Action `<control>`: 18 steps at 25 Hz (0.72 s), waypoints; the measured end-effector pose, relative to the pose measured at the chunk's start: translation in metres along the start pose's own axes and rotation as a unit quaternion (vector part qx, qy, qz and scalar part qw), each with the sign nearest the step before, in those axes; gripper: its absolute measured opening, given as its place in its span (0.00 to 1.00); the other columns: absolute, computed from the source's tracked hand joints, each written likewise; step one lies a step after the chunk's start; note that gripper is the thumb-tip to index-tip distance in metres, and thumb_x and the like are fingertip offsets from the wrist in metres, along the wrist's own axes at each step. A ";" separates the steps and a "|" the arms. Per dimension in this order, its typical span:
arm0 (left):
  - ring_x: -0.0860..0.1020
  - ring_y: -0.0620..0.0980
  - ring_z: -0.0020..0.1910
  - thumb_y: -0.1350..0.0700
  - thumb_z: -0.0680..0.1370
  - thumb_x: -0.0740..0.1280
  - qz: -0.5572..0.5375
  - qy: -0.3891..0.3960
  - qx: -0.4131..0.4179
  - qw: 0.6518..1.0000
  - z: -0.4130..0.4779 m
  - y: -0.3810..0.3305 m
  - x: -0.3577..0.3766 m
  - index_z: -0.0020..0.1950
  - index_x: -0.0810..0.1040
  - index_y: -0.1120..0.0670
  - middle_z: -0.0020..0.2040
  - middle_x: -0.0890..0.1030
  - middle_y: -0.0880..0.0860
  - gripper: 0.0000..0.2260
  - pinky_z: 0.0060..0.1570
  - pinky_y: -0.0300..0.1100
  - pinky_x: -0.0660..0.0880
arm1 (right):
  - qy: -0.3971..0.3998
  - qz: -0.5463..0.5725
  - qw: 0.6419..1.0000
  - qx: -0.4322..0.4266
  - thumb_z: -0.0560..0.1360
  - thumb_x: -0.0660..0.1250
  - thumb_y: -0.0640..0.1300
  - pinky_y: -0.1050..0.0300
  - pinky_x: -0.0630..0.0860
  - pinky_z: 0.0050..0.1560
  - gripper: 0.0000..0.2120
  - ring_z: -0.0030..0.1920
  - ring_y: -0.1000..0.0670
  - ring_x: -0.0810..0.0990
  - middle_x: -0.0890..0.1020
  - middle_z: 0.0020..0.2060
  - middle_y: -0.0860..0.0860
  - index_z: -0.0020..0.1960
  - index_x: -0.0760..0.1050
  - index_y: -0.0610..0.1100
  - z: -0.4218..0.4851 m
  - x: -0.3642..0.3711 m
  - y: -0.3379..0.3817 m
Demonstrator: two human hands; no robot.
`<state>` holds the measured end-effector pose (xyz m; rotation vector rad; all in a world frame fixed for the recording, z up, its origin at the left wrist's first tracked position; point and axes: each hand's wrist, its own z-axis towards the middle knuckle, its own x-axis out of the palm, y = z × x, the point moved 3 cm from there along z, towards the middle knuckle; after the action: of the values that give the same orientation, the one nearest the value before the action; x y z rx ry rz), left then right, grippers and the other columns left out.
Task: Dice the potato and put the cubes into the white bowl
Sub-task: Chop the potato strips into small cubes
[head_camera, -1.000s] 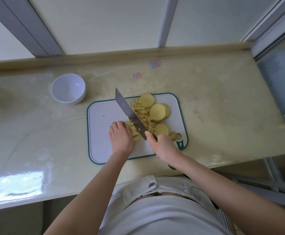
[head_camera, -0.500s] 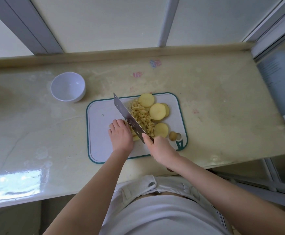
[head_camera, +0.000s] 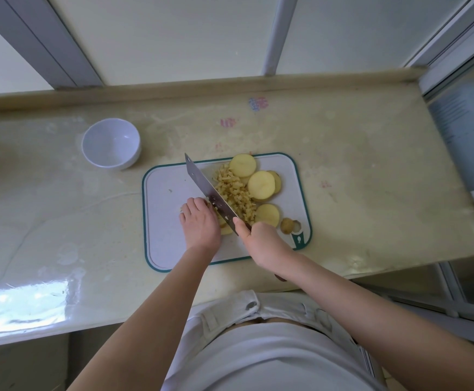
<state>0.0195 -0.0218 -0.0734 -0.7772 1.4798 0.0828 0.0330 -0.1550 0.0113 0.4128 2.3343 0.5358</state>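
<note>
A white cutting board (head_camera: 168,244) with a green rim lies on the counter. On it sit a pile of small potato cubes (head_camera: 236,193), several round potato slices (head_camera: 261,184) and a brown end piece (head_camera: 286,224). My right hand (head_camera: 264,244) grips the handle of a cleaver (head_camera: 204,184), whose blade slants across the board. My left hand (head_camera: 199,224) holds down potato strips (head_camera: 226,229) right beside the blade, fingers curled over them. The white bowl (head_camera: 111,143) stands empty at the board's upper left.
The beige counter (head_camera: 357,179) ends in a raised ledge at the back, below a window frame. Its right end stops at a glass door. The counter's front edge runs just below the board.
The cleaver has shifted slightly left along the strips, and my left hand has drawn back with it. The bowl and slices have not moved.
</note>
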 end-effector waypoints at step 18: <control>0.72 0.61 0.39 0.57 0.77 0.48 0.007 -0.034 0.013 0.999 -0.004 -0.007 -0.011 0.44 0.71 0.62 0.41 0.73 0.62 0.14 0.40 0.53 0.70 | 0.011 -0.035 0.999 -0.033 0.83 0.51 0.53 0.51 0.68 0.32 0.23 0.31 0.44 0.73 0.68 0.27 0.47 0.31 0.62 0.48 0.012 0.010 0.004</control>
<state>0.0179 -0.0245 -0.0605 -0.7374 1.4189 0.0996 0.0349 -0.1442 0.0001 0.2939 2.3360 0.5844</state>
